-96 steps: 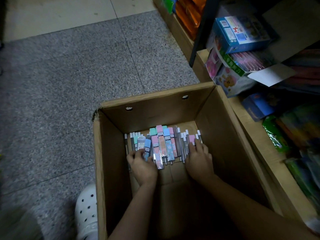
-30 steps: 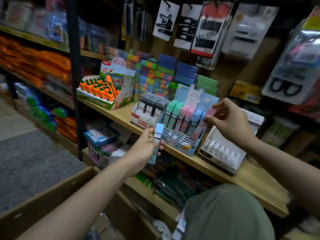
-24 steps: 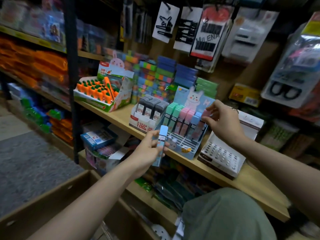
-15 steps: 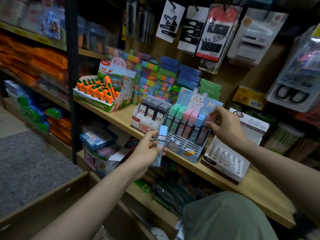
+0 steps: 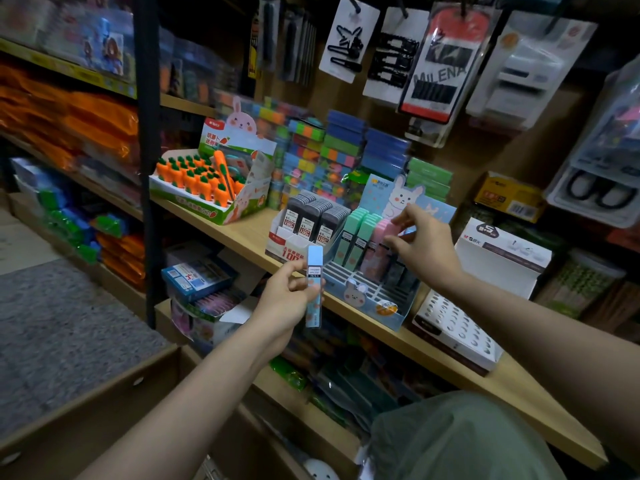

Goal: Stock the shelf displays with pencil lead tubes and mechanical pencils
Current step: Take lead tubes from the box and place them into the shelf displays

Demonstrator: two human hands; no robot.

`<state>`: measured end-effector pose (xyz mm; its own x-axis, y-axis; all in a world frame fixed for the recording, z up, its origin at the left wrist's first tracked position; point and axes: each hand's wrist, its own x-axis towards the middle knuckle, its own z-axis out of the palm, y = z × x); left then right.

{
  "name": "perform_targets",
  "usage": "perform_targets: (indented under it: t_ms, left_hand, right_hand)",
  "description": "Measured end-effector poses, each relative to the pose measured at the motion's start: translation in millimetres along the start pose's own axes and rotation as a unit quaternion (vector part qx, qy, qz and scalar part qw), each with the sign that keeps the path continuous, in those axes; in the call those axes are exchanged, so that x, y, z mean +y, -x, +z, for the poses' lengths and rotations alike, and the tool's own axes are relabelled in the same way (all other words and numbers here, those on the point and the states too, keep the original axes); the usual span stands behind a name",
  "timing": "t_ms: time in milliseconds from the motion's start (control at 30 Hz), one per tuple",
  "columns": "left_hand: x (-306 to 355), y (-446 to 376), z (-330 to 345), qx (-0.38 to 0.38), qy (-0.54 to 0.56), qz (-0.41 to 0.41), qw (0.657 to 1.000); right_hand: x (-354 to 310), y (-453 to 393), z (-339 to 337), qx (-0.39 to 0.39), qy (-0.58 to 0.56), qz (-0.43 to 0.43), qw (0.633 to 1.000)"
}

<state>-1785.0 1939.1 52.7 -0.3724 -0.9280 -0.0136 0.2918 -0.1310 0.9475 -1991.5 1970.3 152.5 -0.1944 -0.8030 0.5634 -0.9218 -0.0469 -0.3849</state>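
My left hand [image 5: 282, 299] holds a light blue lead tube [image 5: 314, 285] upright, just in front of the wooden shelf [image 5: 242, 233]. My right hand [image 5: 424, 249] pinches a pink lead tube [image 5: 393, 228] at the top of the blue rabbit display [image 5: 367, 292], which holds rows of green, pink and dark tubes. Left of it stands a white box of dark grey lead tubes [image 5: 313, 220].
A carrot eraser display [image 5: 207, 183] sits further left on the shelf. A white perforated box [image 5: 457, 332] stands right of the rabbit display. The open cardboard box [image 5: 86, 410] is at lower left, my knee [image 5: 450, 441] at lower right. Carded goods hang above.
Both hands came up from the cardboard box to the shelf. Over the last second the right hand has stayed at the rabbit display's pink row; the left keeps the blue tube steady.
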Motion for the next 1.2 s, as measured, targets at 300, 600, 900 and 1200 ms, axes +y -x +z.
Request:
perform_targets:
  t_ms: [300, 600, 900, 1200]
  left_hand:
    - [-3.0, -3.4, -0.1, -0.002, -0.011, 0.006, 1.0]
    - [-5.7, -2.9, 9.2, -0.023, -0.045, 0.024, 0.998]
    - [-2.3, 2.8, 20.5, -0.074, -0.113, 0.079, 0.988]
    - [-10.6, 4.7, 23.3, -0.047, -0.505, 0.298, 0.809]
  right_hand:
    - [2.7, -3.1, 22.5, 0.006, 0.01, 0.008, 1.0]
    - [1.8, 0.1, 28.9, 0.028, 0.074, -0.019, 0.997]
    - [-26.5, 52.2, 15.2, -0.074, -0.09, -0.041, 0.992]
    - [-7.0, 33.1, -37.2, -0.04, -0.134, 0.033, 0.99]
